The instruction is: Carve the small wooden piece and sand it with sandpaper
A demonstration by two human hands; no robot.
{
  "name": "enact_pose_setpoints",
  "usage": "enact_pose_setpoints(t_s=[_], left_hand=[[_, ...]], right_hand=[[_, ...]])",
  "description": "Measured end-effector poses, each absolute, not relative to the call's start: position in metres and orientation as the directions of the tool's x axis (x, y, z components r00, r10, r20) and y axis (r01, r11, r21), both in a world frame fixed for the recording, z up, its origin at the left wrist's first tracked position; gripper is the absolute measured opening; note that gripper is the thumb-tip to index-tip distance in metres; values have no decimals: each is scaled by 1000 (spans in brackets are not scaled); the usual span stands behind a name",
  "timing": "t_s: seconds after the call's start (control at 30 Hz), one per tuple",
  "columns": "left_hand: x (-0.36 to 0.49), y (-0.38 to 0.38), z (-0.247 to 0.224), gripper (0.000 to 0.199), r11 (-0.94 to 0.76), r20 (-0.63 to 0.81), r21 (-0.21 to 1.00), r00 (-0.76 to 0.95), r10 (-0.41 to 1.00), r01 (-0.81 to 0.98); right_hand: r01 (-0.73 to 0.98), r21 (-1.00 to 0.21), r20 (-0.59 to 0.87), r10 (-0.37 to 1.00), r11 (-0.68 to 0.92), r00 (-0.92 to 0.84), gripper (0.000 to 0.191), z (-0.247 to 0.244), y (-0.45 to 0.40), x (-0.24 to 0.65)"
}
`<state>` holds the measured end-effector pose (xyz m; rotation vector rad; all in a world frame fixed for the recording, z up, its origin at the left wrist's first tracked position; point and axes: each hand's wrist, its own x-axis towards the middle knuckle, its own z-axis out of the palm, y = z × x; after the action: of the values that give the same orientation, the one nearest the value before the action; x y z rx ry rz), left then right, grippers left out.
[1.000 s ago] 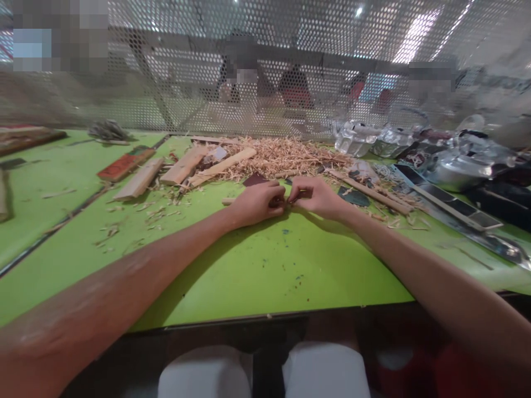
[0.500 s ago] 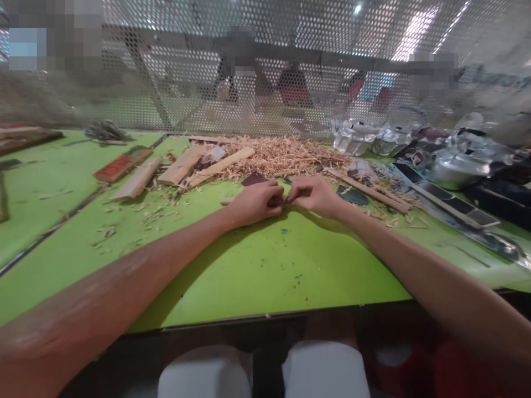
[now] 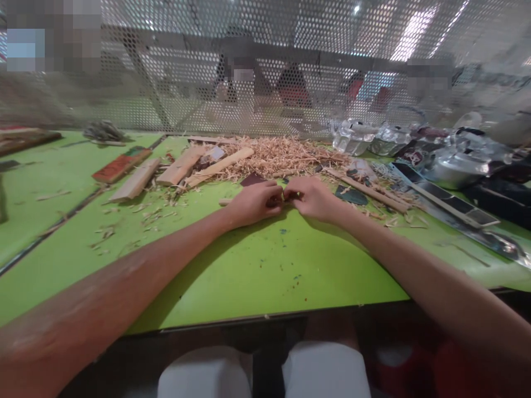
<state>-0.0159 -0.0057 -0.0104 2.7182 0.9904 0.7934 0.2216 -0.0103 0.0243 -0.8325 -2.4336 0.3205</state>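
A big perforated screen (image 3: 186,72) ran across the whole back, so that was the hard limit on the far side. In front of it was a bright green counter (image 3: 249,282), split by a dark seam on the left, with a dark near edge just above the person's knees (image 3: 205,373). Best bare patch was right in front of the hands, plus some room to the left past the scattered chips.

Next biggest was a heap of wood shavings (image 3: 286,157) blocking the middle back. Silvery bundles (image 3: 452,166) crowded the right, with a dark packet among them whose print was too blurry to read. A strip with black panels (image 3: 446,196) slanted along there too.

Three pale wood pieces lay left of centre, the nearest-left one (image 3: 135,181) beside a red-orange block (image 3: 120,166) with markings I couldn't make out.

The left hand (image 3: 259,202) and right hand (image 3: 313,198) were curled, fingertips almost meeting; couldn't tell if either was clamped on anything. A thin stick (image 3: 225,202) poked out past the left wrist, the rest hidden. Just beyond sat a dark green scrap (image 3: 350,194) and a maroon one (image 3: 252,179). Smallest were bluish specks (image 3: 283,231) on the near side.
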Motion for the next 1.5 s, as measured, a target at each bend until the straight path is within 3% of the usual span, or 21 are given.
enact_pose_setpoints(t_s=[0.13,0.33,0.53,0.73,1.27,1.5], left_hand=[[-16,-5,-10,11,-777,428,306,649,629,550],[-16,-8,-8,15,-773,428,315,645,634,551],[-16,-9,-7,17,-768,411,317,649,640,557],[-16,-8,-7,14,-773,416,300,652,634,560],[-15,-7,-7,17,-767,409,317,649,642,559],[-16,-6,-10,16,-766,427,291,639,640,573]], right_hand=[[397,-473,432,599,787,-674,21,23,-6,225],[484,-447,402,652,752,-642,23,19,-3,225],[397,-527,419,636,752,-648,17,21,-4,226],[435,-473,426,631,766,-649,22,21,-3,226],[394,-550,415,650,737,-636,16,26,-8,226],[391,-522,424,629,758,-652,15,22,-1,230]])
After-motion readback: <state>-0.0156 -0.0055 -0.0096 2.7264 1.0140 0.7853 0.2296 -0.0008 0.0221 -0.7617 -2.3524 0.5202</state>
